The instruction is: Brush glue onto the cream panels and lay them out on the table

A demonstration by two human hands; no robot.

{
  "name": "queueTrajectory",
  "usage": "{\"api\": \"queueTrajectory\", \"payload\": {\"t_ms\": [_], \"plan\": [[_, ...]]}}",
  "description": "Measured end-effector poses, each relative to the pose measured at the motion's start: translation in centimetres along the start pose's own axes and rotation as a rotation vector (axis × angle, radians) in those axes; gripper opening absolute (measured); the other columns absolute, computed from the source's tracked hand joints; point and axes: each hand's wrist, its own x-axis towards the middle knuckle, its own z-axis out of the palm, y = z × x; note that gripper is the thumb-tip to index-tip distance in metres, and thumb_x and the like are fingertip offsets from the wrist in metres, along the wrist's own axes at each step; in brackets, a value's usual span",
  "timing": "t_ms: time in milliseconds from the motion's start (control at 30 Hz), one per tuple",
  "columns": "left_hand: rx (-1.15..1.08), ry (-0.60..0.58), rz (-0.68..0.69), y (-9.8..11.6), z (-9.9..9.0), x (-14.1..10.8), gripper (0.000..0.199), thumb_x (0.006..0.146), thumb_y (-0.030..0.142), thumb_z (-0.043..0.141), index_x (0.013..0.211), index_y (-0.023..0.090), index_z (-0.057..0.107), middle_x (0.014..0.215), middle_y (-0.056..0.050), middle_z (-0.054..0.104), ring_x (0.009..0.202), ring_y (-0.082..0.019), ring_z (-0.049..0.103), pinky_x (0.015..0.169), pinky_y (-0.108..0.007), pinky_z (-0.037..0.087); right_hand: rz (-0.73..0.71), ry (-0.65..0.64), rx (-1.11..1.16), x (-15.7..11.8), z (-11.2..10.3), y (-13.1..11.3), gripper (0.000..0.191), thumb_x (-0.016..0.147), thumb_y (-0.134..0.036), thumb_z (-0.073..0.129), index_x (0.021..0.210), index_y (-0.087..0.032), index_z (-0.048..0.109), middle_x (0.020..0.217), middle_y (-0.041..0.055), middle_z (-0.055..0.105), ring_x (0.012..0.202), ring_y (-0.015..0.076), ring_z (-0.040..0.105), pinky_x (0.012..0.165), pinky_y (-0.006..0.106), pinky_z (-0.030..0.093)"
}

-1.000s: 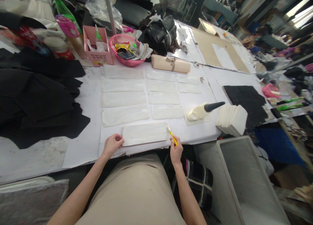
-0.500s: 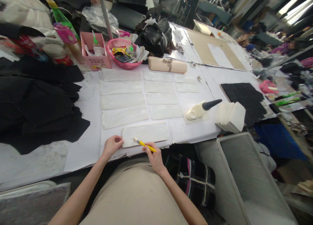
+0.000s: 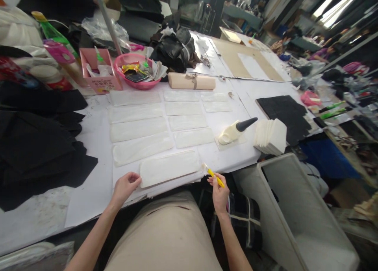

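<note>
My left hand point(image 3: 126, 185) pinches the left end of a long white strip point(image 3: 169, 168) lying near the table's front edge. In my right hand point(image 3: 220, 190) is a yellow-handled brush point(image 3: 216, 178), its pale bristles just off the strip's right end. Several similar strips, such as one long piece point(image 3: 143, 147) and a shorter one point(image 3: 193, 137), lie in rows behind it. A cream bottle with a dark nozzle point(image 3: 230, 133) rests to the right of these rows, beside a stack of white pieces point(image 3: 270, 136).
Black sheets point(image 3: 38, 145) are piled at the left. A pink box point(image 3: 100, 72), a pink basin point(image 3: 137, 82) and a beige roll point(image 3: 191, 81) stand behind the strips. Large grey bin point(image 3: 295, 208) at the right, black pieces point(image 3: 285, 117) beyond it.
My right hand has moved right with the brush, from over the strip to past its right end. My left hand stays at the strip's left end. The view has shifted slightly.
</note>
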Motion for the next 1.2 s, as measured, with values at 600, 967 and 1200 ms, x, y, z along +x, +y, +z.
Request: {"api": "queueTrajectory", "payload": {"t_ms": [600,967,1200], "plan": [[-0.309,-0.250,0.188,18.2,-2.8,-1.1,0.038,0.058,0.057,0.071,0.054,0.026,0.049,0.058,0.000,0.048,0.056,-0.018,0.047,0.049,-0.030,0.044,0.090,0.235,0.150,3.4,-4.8,2.9,0.036,0.086,-0.051,0.055,0.100,-0.019,0.065,0.081,0.0086,0.072,0.070,0.0234,0.071,0.065,0.035,0.060],[-0.407,-0.467,0.543,39.7,9.3,7.9,0.025,0.067,0.035,0.070,0.066,0.019,0.050,0.065,0.002,0.052,0.060,-0.011,0.047,0.057,-0.023,0.040,0.181,0.369,0.226,6.5,-7.8,5.9,0.040,0.078,-0.060,0.062,0.090,-0.022,0.069,0.081,0.0097,0.072,0.065,0.0249,0.071,0.058,0.034,0.061],[-0.699,-0.469,0.663,46.9,17.2,14.2,0.021,0.065,0.025,0.074,0.069,0.016,0.055,0.072,0.003,0.056,0.065,-0.009,0.052,0.062,-0.021,0.044,0.321,0.446,0.299,8.1,-9.0,6.4,0.051,0.077,-0.065,0.060,0.095,-0.017,0.067,0.077,0.0063,0.072,0.063,0.0201,0.070,0.059,0.026,0.058]]}}
